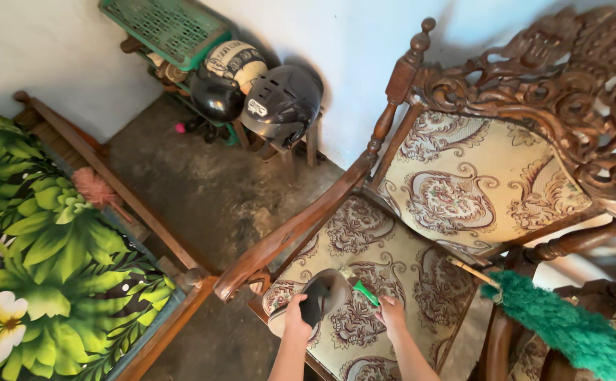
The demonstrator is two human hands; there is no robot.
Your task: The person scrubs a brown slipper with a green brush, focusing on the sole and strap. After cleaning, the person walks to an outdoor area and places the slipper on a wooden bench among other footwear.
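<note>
My left hand grips a dark shoe with a pale sole, held just above the front of a patterned chair seat. My right hand holds a small green-handled brush, its head touching the shoe's far side. Both forearms come in from the bottom edge. The carved wooden armchair fills the right half of the view.
A green feather duster leans over the chair's right arm. On the left, a wooden bench holds a green leaf-print cushion and a pink duster. Against the far wall, helmets sit on a rack under a green crate.
</note>
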